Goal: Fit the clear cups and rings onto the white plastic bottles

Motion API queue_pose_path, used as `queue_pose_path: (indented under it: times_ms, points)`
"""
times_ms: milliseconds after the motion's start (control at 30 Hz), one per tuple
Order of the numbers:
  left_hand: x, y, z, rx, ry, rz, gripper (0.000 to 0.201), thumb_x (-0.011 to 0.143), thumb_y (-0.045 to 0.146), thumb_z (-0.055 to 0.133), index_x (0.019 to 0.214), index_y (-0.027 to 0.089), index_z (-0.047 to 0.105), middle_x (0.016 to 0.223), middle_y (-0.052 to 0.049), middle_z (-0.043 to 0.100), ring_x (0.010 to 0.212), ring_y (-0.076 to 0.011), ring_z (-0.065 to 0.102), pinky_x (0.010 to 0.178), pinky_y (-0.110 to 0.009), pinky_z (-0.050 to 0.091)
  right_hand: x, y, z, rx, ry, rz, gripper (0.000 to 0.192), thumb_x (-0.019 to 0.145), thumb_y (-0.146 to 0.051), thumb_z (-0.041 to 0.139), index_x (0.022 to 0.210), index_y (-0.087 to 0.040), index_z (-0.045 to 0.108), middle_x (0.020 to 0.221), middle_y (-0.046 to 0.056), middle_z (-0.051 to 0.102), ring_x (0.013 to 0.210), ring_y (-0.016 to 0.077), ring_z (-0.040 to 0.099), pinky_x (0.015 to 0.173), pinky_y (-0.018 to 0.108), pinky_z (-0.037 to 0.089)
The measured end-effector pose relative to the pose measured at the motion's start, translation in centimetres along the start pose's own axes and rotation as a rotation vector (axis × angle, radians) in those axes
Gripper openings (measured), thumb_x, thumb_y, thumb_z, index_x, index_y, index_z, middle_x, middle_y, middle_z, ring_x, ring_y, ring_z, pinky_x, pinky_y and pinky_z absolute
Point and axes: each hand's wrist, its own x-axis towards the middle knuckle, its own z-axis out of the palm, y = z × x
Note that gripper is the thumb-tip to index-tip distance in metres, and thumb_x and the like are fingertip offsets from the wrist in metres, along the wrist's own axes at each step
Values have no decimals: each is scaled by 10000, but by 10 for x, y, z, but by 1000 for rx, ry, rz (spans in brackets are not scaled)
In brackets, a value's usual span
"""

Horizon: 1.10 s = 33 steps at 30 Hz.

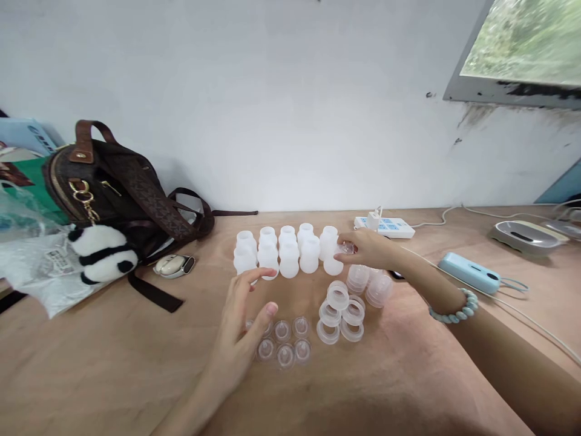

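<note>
Two rows of frosted white baby bottles [289, 260] stand open-topped on the wooden table. My right hand [370, 247] is closed at the right end of the rows, beside the front bottle [333, 263]; its fingers pinch a clear nipple [347, 247], partly hidden. Over the table my left hand [238, 309] holds nothing, thumb and fingers apart, near the front left bottles. Below and partly behind it sit several clear silicone nipples [285, 356]. To their right, translucent screw rings [330, 313] lie in a small pile, with translucent domed caps [379, 289] stacked behind.
A brown backpack [122, 188] with a panda plush [103, 254] stands at left, a computer mouse [170, 265] in front of it. Behind my right hand lies a white power strip [390, 227]. A blue power bank [469, 272], a cable and a grey dish [526, 236] are farther right.
</note>
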Motion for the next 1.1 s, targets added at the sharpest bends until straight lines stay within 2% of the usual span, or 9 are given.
queue_pose_path:
  times_ms: [267, 400, 467, 533, 600, 733, 800, 967, 1100]
  points:
    - [-2, 1, 1, -13, -42, -57, 306, 964, 421, 439, 1219, 275, 525, 1255, -71, 552, 1170, -272, 484, 814, -329, 461, 9, 4, 9, 2, 24, -17, 175, 837, -347, 582, 886, -179, 586, 763, 46, 640, 666, 189, 567, 582, 277, 330]
    - [-1, 0, 1, 14, -32, -36, 283, 963, 392, 451, 1200, 272, 547, 1231, -67, 580, 1158, -266, 509, 865, -351, 453, -3, 5, 7, 58, 105, 1, 384, 855, -410, 599, 1151, -181, 514, 880, 64, 654, 724, 215, 595, 622, 295, 393]
    - [0, -1, 3, 28, -18, -23, 261, 956, 369, 469, 1175, 264, 567, 1212, -65, 598, 1140, -262, 524, 923, -375, 429, -16, 0, 9, 169, 214, -1, 424, 842, -450, 631, 1140, -192, 474, 913, 61, 642, 716, 208, 596, 634, 311, 434]
    - [0, -2, 5, 25, -15, -13, 228, 946, 343, 493, 1133, 256, 591, 1177, -61, 617, 1127, -256, 532, 959, -383, 405, -31, -11, 18, 299, 330, -60, 392, 818, -469, 677, 1030, -207, 476, 968, 68, 634, 755, 203, 611, 669, 321, 473]
    - [0, -2, 8, -6, -36, -21, 194, 938, 326, 512, 1081, 246, 614, 1126, -59, 636, 1103, -248, 540, 949, -366, 405, -44, -28, 34, 386, 410, -153, 347, 821, -467, 693, 963, -221, 495, 923, 54, 641, 776, 205, 625, 688, 322, 496]
    - [2, 3, 14, -169, -154, -89, 188, 927, 323, 520, 968, 204, 660, 940, -51, 654, 906, -215, 580, 805, -303, 441, -58, -60, 70, 506, 594, -362, 260, 876, -397, 665, 1016, -229, 523, 915, 58, 665, 822, 208, 653, 707, 316, 536]
    - [3, 6, 16, -293, -228, -137, 212, 916, 336, 530, 928, 184, 677, 864, -42, 639, 813, -196, 574, 746, -285, 442, -60, -70, 82, 547, 617, -442, 234, 899, -355, 645, 1065, -235, 532, 968, 72, 671, 884, 213, 668, 750, 326, 552]
    - [5, 9, 20, -524, -339, -234, 278, 886, 400, 587, 849, 165, 729, 752, -18, 590, 702, -162, 529, 673, -256, 432, -66, -81, 88, 535, 667, -553, 285, 905, -271, 637, 1174, -239, 548, 1059, 106, 671, 960, 221, 679, 796, 349, 578]
    - [1, 11, 21, -638, -418, -330, 261, 855, 416, 652, 863, 183, 772, 756, -19, 654, 722, -169, 569, 709, -263, 460, -73, -87, 88, 421, 722, -615, 265, 915, -205, 607, 1175, -218, 561, 1099, 145, 676, 954, 224, 682, 772, 346, 597]
